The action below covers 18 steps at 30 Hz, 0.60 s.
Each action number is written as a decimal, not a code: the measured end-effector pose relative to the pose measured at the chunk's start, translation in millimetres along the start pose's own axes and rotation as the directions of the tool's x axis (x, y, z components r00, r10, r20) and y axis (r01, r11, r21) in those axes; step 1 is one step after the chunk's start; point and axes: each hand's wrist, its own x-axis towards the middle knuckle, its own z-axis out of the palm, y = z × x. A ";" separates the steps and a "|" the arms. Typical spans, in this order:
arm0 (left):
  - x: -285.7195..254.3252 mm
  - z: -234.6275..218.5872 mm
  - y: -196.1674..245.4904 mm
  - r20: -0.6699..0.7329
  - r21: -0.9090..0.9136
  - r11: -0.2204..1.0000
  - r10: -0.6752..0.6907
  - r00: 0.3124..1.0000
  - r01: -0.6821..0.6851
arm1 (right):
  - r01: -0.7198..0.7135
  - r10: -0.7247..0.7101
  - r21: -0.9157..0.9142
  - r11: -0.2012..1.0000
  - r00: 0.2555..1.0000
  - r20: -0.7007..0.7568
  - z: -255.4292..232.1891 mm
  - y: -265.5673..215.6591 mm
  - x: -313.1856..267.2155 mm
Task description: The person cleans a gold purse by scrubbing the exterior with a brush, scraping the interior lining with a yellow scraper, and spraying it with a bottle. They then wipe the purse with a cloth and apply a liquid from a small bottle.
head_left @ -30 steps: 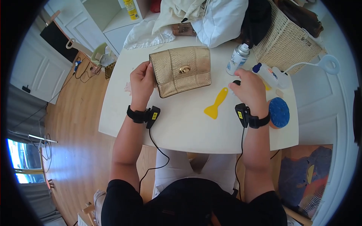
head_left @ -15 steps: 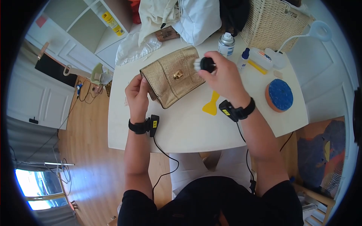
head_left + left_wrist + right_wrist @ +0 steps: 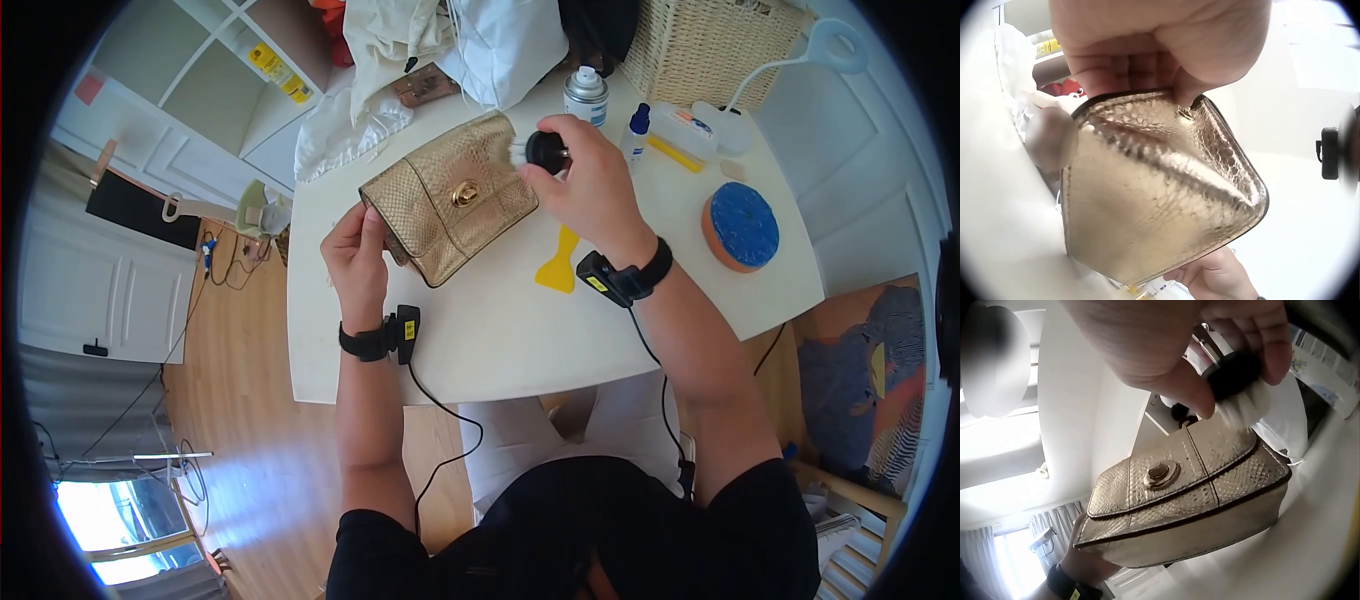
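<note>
A gold snakeskin-textured bag (image 3: 438, 225) with a twist-lock clasp (image 3: 465, 193) stands tilted over the white table. My left hand (image 3: 358, 262) grips its left side, fingers at the edge; in the left wrist view the creased gold side panel (image 3: 1141, 206) shows below that hand. A round black brush (image 3: 546, 152) with white bristles (image 3: 1244, 410) is pinched between thumb and fingers of my right hand (image 3: 600, 195). Its bristles overlap the flap's upper right part. Under the right hand lies a yellow scraper (image 3: 558, 265).
Behind the bag are a spray can (image 3: 586, 95), cloth bags (image 3: 505, 50) and a wicker basket (image 3: 690, 55). To the right stand a blue-capped bottle (image 3: 636, 135), a clear container (image 3: 685, 130) and a round blue-topped block (image 3: 742, 228). Cables trail from both wrists.
My right hand has lifted the black brush from beside the spray can and carried it left to the bag's flap. The bag has turned, its right end swinging away from me.
</note>
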 end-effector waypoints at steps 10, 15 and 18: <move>-3.3 0.0 4.6 0.033 0.004 1.000 0.027 0.999 -0.027 | 0.130 -0.131 0.119 0.984 0.991 0.000 11.2 -10.1 -4.6; -2.4 1.1 -1.6 0.000 0.020 0.996 0.092 0.996 -0.092 | -0.055 0.079 0.378 0.924 0.996 -0.049 7.3 -12.2 -3.1; -1.9 3.2 1.0 -0.017 0.007 0.997 0.081 0.997 -0.081 | -0.211 0.287 0.682 0.701 0.958 0.002 16.5 -2.3 -3.9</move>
